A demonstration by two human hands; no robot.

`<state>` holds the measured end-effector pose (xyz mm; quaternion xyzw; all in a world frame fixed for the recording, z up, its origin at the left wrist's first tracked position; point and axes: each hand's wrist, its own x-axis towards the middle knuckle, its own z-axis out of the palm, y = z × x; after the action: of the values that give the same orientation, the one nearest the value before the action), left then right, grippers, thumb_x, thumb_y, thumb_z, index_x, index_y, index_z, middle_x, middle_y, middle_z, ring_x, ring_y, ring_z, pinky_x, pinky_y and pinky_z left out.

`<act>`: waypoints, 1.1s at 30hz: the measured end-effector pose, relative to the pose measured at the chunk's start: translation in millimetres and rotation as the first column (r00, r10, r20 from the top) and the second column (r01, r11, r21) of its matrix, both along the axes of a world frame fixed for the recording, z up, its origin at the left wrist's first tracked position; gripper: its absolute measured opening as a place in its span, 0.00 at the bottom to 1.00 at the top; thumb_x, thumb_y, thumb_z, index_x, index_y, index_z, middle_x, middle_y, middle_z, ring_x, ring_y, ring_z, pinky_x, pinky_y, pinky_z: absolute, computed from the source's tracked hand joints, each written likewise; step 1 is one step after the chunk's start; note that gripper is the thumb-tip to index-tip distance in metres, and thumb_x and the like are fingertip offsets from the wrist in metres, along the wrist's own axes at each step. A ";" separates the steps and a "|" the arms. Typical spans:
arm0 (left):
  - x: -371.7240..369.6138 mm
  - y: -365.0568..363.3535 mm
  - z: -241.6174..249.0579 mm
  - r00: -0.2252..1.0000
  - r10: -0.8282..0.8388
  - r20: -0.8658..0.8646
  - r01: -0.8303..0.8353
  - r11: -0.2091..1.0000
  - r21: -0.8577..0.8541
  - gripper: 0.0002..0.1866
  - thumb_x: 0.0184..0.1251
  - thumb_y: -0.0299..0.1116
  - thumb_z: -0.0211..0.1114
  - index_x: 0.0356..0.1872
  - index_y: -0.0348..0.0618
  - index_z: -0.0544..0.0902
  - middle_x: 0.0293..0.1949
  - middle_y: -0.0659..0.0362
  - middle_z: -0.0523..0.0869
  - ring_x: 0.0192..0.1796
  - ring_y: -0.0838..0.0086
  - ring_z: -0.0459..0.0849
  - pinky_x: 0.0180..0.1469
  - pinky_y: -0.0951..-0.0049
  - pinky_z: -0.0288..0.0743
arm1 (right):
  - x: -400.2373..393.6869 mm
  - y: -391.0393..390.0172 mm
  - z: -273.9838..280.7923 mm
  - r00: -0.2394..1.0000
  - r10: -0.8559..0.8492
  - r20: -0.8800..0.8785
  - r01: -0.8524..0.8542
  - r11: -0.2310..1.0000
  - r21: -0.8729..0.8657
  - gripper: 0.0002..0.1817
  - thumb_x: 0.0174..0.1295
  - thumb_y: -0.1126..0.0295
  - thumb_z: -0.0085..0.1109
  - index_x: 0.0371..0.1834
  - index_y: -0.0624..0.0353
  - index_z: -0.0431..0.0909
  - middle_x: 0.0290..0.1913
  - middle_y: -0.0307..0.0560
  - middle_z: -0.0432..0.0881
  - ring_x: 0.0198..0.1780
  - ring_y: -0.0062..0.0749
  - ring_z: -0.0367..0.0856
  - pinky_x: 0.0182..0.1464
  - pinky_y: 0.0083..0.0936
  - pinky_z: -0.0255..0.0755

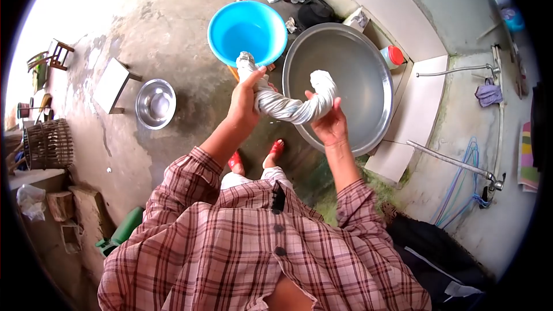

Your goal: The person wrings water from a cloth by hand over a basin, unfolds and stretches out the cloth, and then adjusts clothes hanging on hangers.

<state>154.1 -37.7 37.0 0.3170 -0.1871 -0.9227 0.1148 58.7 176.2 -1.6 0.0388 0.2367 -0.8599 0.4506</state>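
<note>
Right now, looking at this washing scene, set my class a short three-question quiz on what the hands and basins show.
1. True or false: both hands grip the twisted cloth.
2. Which basin is blue: the plastic one or the large metal one?
3. Which hand holds the cloth end nearer the blue basin?

Key:
1. True; left hand and right hand both hold it.
2. The plastic one.
3. The left hand.

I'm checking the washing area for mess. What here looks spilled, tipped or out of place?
Nothing stands out. Both hands hold the twisted cloth over the large metal basin; the blue basin and small steel bowl sit upright. The concrete floor looks patchy, perhaps damp.
</note>
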 end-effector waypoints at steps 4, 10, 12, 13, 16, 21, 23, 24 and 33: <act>19.8 6.3 0.5 0.999 -0.038 0.008 0.036 0.982 0.188 0.19 0.62 0.40 0.68 0.45 0.40 0.72 0.33 0.52 0.79 0.34 0.65 0.81 0.40 0.65 0.80 | 19.8 -44.9 21.1 0.994 0.080 0.072 -0.026 0.829 -0.559 0.44 0.29 0.50 0.83 0.53 0.52 0.73 0.36 0.35 0.70 0.40 0.29 0.65 0.53 0.34 0.61; 48.4 -7.0 -2.3 0.996 -0.083 0.015 0.074 0.944 0.321 0.21 0.63 0.46 0.67 0.48 0.42 0.75 0.40 0.54 0.83 0.43 0.63 0.83 0.51 0.57 0.78 | 15.9 -69.1 79.1 0.944 -0.152 -0.292 0.036 0.929 -0.369 0.33 0.56 0.53 0.68 0.62 0.55 0.69 0.53 0.44 0.75 0.70 0.47 0.63 0.76 0.54 0.42; 54.5 -11.2 1.2 0.996 -0.085 -0.018 0.085 0.929 0.361 0.21 0.64 0.47 0.66 0.50 0.44 0.76 0.44 0.55 0.83 0.47 0.64 0.83 0.54 0.54 0.76 | 20.9 -74.0 99.6 0.958 -0.141 -0.250 0.079 0.967 -0.244 0.24 0.62 0.59 0.61 0.56 0.62 0.70 0.48 0.44 0.76 0.56 0.40 0.74 0.71 0.49 0.55; 60.9 -14.3 3.1 0.994 -0.097 -0.041 0.105 0.921 0.375 0.20 0.66 0.45 0.64 0.51 0.44 0.76 0.47 0.55 0.83 0.51 0.64 0.82 0.57 0.53 0.74 | 18.5 -74.1 101.3 0.969 -0.118 -0.219 0.062 0.967 -0.247 0.22 0.63 0.60 0.60 0.54 0.63 0.70 0.46 0.44 0.76 0.52 0.38 0.75 0.69 0.47 0.59; 78.8 -16.1 14.0 0.988 -0.064 -0.141 0.111 0.931 0.348 0.19 0.67 0.44 0.63 0.51 0.44 0.76 0.49 0.55 0.82 0.54 0.64 0.81 0.58 0.53 0.74 | 34.7 -83.9 114.6 0.934 -0.216 -0.285 0.249 0.965 0.084 0.20 0.63 0.59 0.60 0.48 0.63 0.70 0.41 0.43 0.75 0.41 0.30 0.74 0.55 0.41 0.70; 90.7 -23.0 3.5 0.979 -0.164 0.119 0.106 0.916 0.386 0.17 0.66 0.45 0.63 0.45 0.43 0.80 0.41 0.58 0.87 0.43 0.68 0.86 0.44 0.60 0.82 | 81.6 -102.3 148.6 0.924 -0.149 -0.352 0.132 0.989 -0.071 0.29 0.63 0.64 0.60 0.64 0.65 0.62 0.49 0.51 0.76 0.52 0.41 0.75 0.62 0.43 0.66; 98.9 -25.3 -18.5 0.988 -0.155 0.009 0.131 0.862 0.489 0.17 0.67 0.46 0.62 0.43 0.43 0.80 0.40 0.59 0.86 0.43 0.66 0.86 0.47 0.57 0.82 | 87.2 -100.0 156.2 0.939 -0.013 -0.343 -0.058 0.979 -0.193 0.40 0.62 0.69 0.60 0.73 0.64 0.49 0.56 0.58 0.74 0.59 0.47 0.73 0.69 0.47 0.60; 100.7 -26.2 -30.3 0.988 -0.146 -0.049 0.149 0.833 0.534 0.17 0.67 0.46 0.61 0.43 0.42 0.80 0.39 0.59 0.86 0.44 0.66 0.86 0.48 0.56 0.82 | 87.0 -96.3 158.2 0.871 0.068 -0.486 -0.119 0.990 -0.075 0.41 0.60 0.70 0.62 0.73 0.65 0.49 0.56 0.58 0.74 0.59 0.47 0.73 0.69 0.48 0.60; 116.9 -11.3 13.4 0.944 -0.311 -0.112 0.330 0.853 0.404 0.25 0.69 0.52 0.57 0.50 0.38 0.78 0.48 0.55 0.85 0.49 0.63 0.83 0.56 0.61 0.76 | 80.6 -114.3 142.7 0.479 0.044 -0.877 -0.403 0.898 -0.175 0.40 0.37 0.50 0.82 0.50 0.52 0.66 0.46 0.52 0.74 0.50 0.39 0.74 0.53 0.35 0.69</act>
<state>271.0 -49.0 50.4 0.2786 -0.0334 -0.9539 -0.1067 139.3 61.9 141.0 -0.5049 0.2695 -0.7249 0.3833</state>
